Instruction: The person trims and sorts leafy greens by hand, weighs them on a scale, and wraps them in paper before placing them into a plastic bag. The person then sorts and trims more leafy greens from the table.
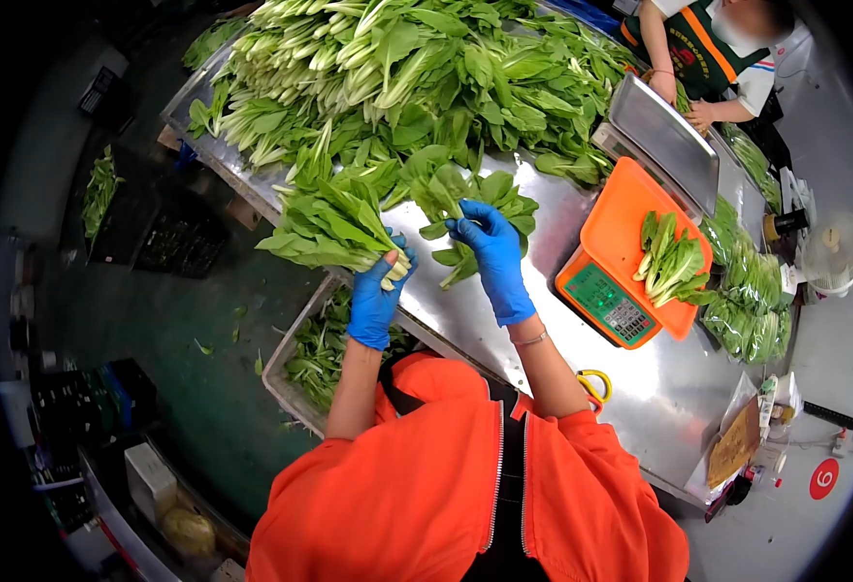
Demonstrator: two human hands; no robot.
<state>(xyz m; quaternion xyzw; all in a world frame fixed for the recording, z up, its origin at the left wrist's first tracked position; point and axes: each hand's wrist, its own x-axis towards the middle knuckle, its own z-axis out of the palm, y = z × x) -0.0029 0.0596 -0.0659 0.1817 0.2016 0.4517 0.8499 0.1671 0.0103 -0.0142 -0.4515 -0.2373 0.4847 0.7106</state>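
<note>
My left hand (376, 306), in a blue glove, is closed around the pale stem ends of a bunch of leafy greens (329, 223). The gloved thumb and fingers of my right hand (497, 267) are pinched on a leafy green (436, 189) beside that bunch. Some loose greens (507, 202) lie on the metal table (543, 291) just behind my right fingers. A large heap of the same greens (397, 68) covers the far side of the table. To the right, an orange digital scale (596, 233) carries a small bunch of greens (671, 260).
A second scale (664, 136) stands behind the orange one, with a co-worker (703, 48) handling greens beyond it. Bagged greens (752, 310) line the right side. Yellow-handled scissors (596, 386) lie near my right forearm. A bin of leaves (286, 373) stands below the table's left edge.
</note>
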